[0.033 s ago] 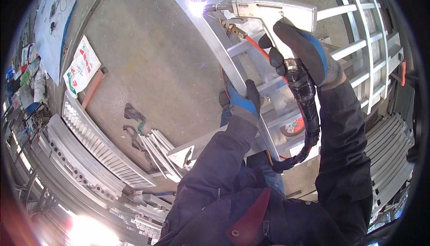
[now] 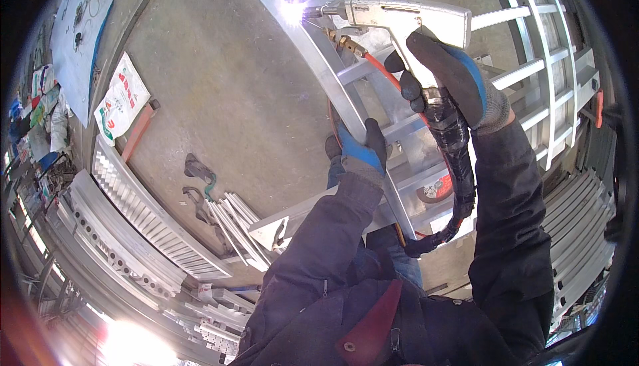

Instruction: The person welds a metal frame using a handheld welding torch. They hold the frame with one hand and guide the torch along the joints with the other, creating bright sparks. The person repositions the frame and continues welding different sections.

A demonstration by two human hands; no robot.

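My right hand, in a black and blue glove, is wrapped round the grip of a pale handheld welding gun. A bright violet-white arc glows at its nozzle, on the long side rail of a ladder-like metal frame. Beneath the nozzle sits a brass fitting with a thin wire and an orange hose. A black taped cable hangs from the grip and curves down. My left hand, gloved alike, is closed round the same side rail, nearer to me. Some of its fingers are hidden behind the rail.
Slatted metal frames stand at the right above stacked metal bars. On the floor at left are a white printed sack, a slatted panel, loose white strips and dark scraps. A blue-white board lies farther off.
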